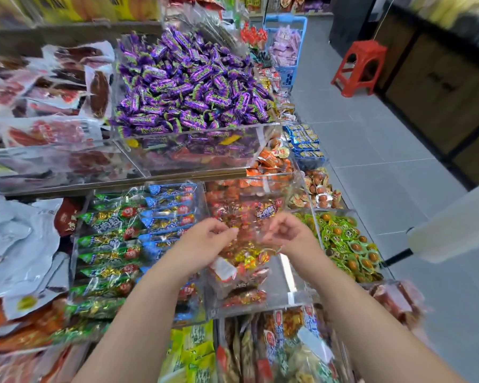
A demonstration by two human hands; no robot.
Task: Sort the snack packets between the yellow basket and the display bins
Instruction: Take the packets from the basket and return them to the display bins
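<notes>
- The snack packet point(246, 244) hangs between the two hands, above a clear display bin point(296, 295) that holds more red packets of the same kind.
- The left hand point(205, 241) pinches its left edge with curled fingers. The right hand point(291, 234) grips the right edge, though blur makes the exact finger contact there hard to read.
- Its long axis runs away from the person, the printed blue-and-red label end far and slightly right, the white-tagged end near and lower.
- It is a transparent bag, crinkled, filled with small red and yellow wrapped pieces.
- Just left of the bin lie green and blue packets point(116, 244); further back, a bin of purple candies point(188, 87).
</notes>
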